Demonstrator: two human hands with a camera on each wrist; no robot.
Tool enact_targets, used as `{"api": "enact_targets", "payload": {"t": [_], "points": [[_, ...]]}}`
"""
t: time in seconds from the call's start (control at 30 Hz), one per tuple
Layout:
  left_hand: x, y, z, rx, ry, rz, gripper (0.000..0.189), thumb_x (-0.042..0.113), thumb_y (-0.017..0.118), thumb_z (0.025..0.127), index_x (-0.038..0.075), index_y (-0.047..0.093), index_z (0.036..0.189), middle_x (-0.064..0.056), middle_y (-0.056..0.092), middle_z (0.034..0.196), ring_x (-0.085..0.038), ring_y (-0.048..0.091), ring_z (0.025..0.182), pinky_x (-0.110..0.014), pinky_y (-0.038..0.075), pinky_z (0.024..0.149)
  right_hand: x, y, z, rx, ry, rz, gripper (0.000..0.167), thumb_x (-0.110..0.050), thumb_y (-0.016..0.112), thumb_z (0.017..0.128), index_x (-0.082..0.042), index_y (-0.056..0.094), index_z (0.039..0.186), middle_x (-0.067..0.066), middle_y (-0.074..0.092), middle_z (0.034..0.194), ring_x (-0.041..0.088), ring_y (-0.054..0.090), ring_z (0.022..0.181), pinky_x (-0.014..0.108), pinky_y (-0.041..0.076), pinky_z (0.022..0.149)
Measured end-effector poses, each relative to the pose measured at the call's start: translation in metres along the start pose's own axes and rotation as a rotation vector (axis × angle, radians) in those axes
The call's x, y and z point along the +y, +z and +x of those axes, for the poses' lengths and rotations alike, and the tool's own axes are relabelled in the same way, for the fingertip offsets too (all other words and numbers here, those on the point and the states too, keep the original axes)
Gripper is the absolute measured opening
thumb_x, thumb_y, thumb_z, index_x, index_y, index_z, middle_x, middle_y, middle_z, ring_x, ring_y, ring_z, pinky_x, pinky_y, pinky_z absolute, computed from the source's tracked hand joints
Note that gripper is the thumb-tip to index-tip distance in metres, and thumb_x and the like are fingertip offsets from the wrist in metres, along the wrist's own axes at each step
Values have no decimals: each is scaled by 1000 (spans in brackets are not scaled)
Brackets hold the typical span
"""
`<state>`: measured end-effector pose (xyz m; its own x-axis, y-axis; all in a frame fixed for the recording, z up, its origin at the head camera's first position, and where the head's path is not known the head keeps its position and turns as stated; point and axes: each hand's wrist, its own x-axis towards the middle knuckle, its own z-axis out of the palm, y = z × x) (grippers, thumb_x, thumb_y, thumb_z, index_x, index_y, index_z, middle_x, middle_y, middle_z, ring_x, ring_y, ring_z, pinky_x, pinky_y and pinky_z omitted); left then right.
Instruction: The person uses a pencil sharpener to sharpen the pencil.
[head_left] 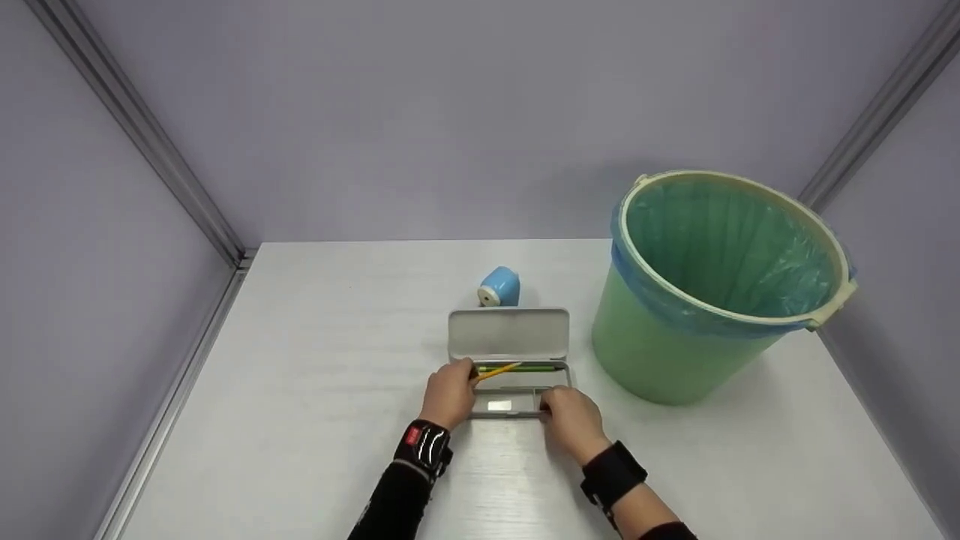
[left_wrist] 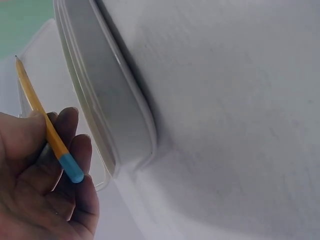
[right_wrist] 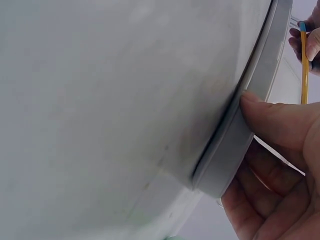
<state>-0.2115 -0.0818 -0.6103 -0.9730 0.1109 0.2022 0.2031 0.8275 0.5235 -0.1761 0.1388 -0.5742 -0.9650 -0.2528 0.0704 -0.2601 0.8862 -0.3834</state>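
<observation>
L hand (head_left: 450, 390) pinches slim yellow wood-look pencil w/ blue end (head_left: 496, 372) above open grey rectangular metal-look case (head_left: 508, 334), white counter (head_left: 337, 322); R hand (head_left: 571, 420) grips case's near-right side. Pencil prob. light, stiff; hold mid-shaft.

One white surface (head_left: 337, 337) carries one open case (head_left: 517, 381) with one lid (head_left: 508, 334), one blue-and-white gadget (head_left: 506, 283) and one green bin (head_left: 660, 352) with one liner (head_left: 720, 247). Pencils number at least two: one yellow pencil (head_left: 499, 371) and at least one green pencil (head_left: 536, 368), too small to tell if more. Grips number two, one left grip (head_left: 448, 391) and one right grip (head_left: 574, 421), with two black wristbands (head_left: 424, 448). Three walls (head_left: 510, 112) and two metal corner posts (head_left: 150, 127) show around
</observation>
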Motion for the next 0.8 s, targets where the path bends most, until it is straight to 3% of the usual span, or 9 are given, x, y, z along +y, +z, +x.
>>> {"api": "enact_targets", "payload": {"t": [0.13,0.2,0.4,0.6,0.7,0.8], "points": [[-14,18,4,42,-19,-26,16,10,78,94,12,64,88,-5,71,78,-29,68,73,-40,48,64,1,0,5,-14,14,-3,10,6,79,87,-4,81,87,12,80,88,30,76,84,44,63,78],[-13,16,4,47,-15,-33,15,9,78,95,11,64,89,-7,71,80,-31,68,75,-41,50,66,2,0,7,-16,19,-8,9,5,80,87,-4,80,87,11,80,87,30,76,83,44,63,79],[14,-20,-5,46,6,-2,12,5,76,94,6,65,90,-11,73,81,-31,69,74,-50,52,65,3,0,14,-28,40,-2,7,3,80,88,-4,80,87,11,79,87,31,76,84,46,63,80],[30,-43,-10,6,-33,-18,10,1,75,95,2,66,91,-15,74,82,-35,70,77,-46,55,70,2,-11,18,-46,-2,24,7,-2,85,87,-3,80,91,12,76,90,31,73,85,47,62,80],[23,-40,-10,14,-22,-15,10,4,74,97,4,66,91,-13,74,82,-33,70,76,-44,53,67,-4,-27,27,-8,-47,48,10,-8,86,89,-3,80,94,12,76,92,30,73,86,48,62,79],[1,-19,-5,39,-35,-32,12,8,76,97,9,66,89,-9,73,80,-30,69,74,-44,48,64,-13,-48,45,76,-95,68,12,-11,83,93,-2,79,100,15,77,96,32,74,87,49,62,79]]}}
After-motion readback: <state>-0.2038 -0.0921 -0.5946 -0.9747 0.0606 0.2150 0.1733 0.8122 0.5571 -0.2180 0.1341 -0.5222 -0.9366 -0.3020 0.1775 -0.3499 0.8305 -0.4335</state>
